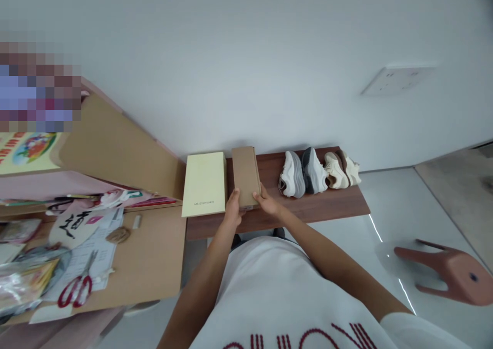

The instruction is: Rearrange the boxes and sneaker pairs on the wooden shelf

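Note:
A brown cardboard box (245, 174) lies lengthwise on a low dark wooden bench (323, 205) against the white wall. My left hand (233, 208) grips the box's near left corner, fingers closed on it. My right hand (265, 201) holds the near right corner the same way. A pale yellow box (205, 183) lies just left of the brown one, touching or nearly touching it. To the right on the bench stand two pairs of sneakers, one white and grey (302, 173), one cream (342, 169).
A wooden desk (150, 262) at left carries papers, red-handled scissors (77, 287) and packets, with a slanted panel (115, 149) behind it. A pink plastic stool (450, 272) stands on the glossy white floor at right. A wall socket plate (398, 79) sits high on the wall.

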Demonstrator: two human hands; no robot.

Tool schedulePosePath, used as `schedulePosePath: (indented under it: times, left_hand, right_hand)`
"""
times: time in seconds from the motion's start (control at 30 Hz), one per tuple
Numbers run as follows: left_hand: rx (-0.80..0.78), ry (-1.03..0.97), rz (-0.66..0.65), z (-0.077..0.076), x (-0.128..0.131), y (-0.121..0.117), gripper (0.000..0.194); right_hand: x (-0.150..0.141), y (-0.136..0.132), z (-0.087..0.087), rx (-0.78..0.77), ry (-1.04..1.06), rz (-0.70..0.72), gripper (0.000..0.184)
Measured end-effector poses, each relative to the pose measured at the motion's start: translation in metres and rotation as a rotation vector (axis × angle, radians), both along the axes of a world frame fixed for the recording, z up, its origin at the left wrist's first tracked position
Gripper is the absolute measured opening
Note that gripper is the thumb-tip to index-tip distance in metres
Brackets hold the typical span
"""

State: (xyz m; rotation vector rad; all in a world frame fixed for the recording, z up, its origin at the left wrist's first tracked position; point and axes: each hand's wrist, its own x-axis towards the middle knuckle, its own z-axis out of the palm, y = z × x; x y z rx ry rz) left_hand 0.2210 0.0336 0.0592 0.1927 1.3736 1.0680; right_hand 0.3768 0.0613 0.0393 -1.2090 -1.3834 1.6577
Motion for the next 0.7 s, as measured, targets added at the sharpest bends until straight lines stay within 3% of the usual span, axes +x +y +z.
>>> schedulePosePath:
  times: [0.1, 0.2, 0.4, 0.57, 0.7]
  left_hand:
    - [-0.082, -0.043, -0.011, -0.014, -0.011, -0.006, 0.067]
    - [-0.178, 0.048, -0.019, -0.032, -0.016, -0.011, 0.064]
    - [-0.224, 0.18, -0.047, -0.061, 0.0, -0.004, 0.042]
    - [-0.247, -0.019, 0.002, -0.06, 0.014, 0.007, 0.037]
    - [-0.129, -0.1, 0.02, -0.052, 0.013, 0.004, 0.03]
  right_hand:
    - [0.006, -0.002, 0.0, -0.04, -0.019, -0.057, 0.094]
    - [0.02, -0.004, 0.0, -0.019, -0.02, -0.12, 0.094]
    - [0.069, -0.004, -0.003, 0.119, -0.105, -0.283, 0.084]
    - [0.087, -0.001, -0.001, 0.092, -0.249, -0.375, 0.07]
    - [0.084, 0.002, 0.008, 0.021, -0.331, -0.404, 0.073]
